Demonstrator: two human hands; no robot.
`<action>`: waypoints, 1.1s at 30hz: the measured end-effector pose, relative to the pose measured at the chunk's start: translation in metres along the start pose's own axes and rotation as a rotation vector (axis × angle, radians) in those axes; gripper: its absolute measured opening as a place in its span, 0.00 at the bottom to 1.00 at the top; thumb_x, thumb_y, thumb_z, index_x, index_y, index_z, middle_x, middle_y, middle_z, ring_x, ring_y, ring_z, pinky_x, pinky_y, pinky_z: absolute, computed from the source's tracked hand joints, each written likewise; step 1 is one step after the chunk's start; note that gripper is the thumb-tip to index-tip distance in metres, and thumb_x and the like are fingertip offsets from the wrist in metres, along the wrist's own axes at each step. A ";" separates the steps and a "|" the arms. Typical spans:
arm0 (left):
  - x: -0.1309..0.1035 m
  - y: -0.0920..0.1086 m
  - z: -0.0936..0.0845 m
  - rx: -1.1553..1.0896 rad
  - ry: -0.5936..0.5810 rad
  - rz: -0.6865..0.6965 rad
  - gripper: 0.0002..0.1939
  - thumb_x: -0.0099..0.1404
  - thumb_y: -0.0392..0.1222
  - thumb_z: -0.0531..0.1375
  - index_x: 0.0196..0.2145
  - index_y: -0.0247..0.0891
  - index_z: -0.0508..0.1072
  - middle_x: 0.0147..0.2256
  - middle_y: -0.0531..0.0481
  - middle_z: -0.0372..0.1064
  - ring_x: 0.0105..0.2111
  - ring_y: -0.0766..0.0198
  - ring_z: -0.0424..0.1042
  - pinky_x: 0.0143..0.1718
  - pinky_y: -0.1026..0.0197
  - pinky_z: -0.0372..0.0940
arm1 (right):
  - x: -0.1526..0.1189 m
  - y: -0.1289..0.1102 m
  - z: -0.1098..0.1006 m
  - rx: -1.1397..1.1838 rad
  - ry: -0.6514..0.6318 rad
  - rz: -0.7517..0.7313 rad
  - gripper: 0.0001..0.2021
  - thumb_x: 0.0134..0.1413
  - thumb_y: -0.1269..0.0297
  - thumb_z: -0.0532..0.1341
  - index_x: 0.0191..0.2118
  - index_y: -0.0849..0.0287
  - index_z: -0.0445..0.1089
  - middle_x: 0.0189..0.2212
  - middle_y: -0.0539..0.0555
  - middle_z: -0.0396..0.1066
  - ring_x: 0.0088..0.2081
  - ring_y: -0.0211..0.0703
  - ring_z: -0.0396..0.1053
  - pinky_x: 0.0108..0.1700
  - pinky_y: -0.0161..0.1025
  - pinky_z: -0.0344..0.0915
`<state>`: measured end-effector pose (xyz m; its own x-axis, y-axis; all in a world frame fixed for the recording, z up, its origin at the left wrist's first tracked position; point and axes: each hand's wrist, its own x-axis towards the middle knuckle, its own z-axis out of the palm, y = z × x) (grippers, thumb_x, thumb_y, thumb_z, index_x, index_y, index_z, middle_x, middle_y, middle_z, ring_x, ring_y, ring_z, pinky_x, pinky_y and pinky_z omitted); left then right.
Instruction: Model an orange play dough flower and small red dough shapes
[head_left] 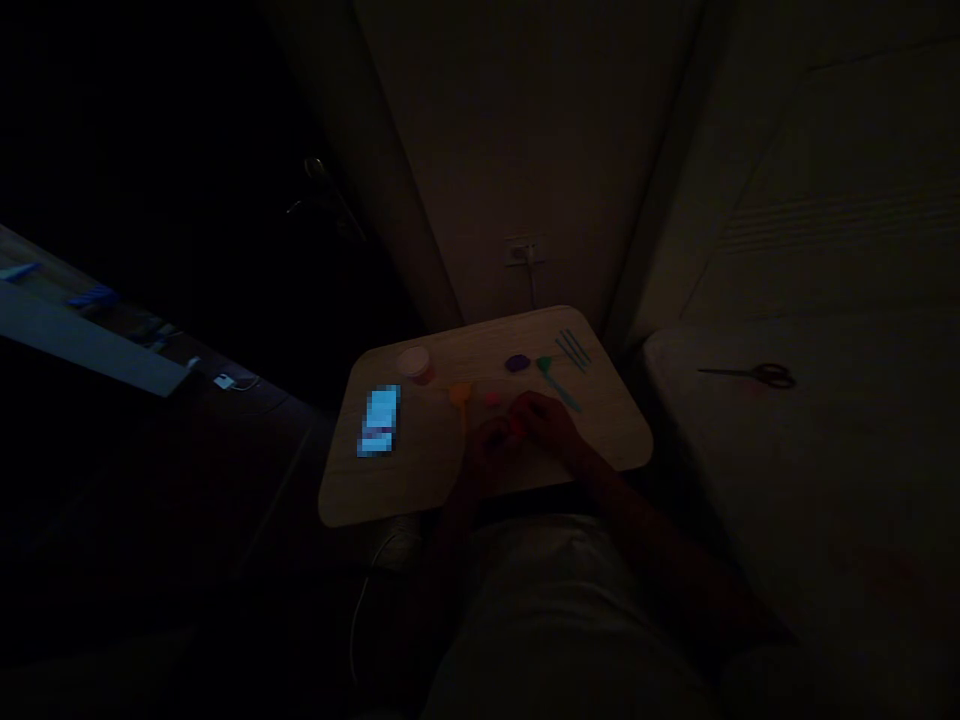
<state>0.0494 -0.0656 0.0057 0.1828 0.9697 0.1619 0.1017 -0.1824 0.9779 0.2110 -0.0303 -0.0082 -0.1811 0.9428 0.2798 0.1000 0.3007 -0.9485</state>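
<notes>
In dim light, my left hand (pixel 489 440) and my right hand (pixel 541 415) meet over the small table's near side. Between their fingers is a red lump (pixel 517 422) that looks like modelling clay. The fingers of both are curled in around it. Just beyond lies a small pink piece (pixel 491 399). To the left is an orange shape (pixel 460 393) with an orange stem running toward me. Farther back rest a purple lump (pixel 517 363) and a green piece (pixel 544 364) at the end of a light blue stick (pixel 564 392).
The table (pixel 390 490) has rounded corners. On it are several teal sticks (pixel 573 350), a lidded tub (pixel 415 364) and a lit, blurred screen (pixel 379 420). Scissors (pixel 761 375) lie on a pale surface at right. A plugged-in socket (pixel 523 251) is on the wall.
</notes>
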 end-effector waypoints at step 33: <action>-0.006 -0.003 0.008 0.238 0.157 0.043 0.13 0.67 0.52 0.61 0.36 0.40 0.67 0.28 0.56 0.62 0.28 0.65 0.62 0.32 0.63 0.60 | -0.002 0.002 -0.001 0.044 -0.183 0.040 0.19 0.62 0.49 0.57 0.26 0.57 0.67 0.24 0.49 0.67 0.28 0.39 0.61 0.32 0.36 0.58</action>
<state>0.0559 -0.0725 0.0008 0.0401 0.9702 0.2388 0.3277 -0.2386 0.9142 0.2121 -0.0317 -0.0103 -0.3535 0.9108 0.2134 0.0686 0.2528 -0.9651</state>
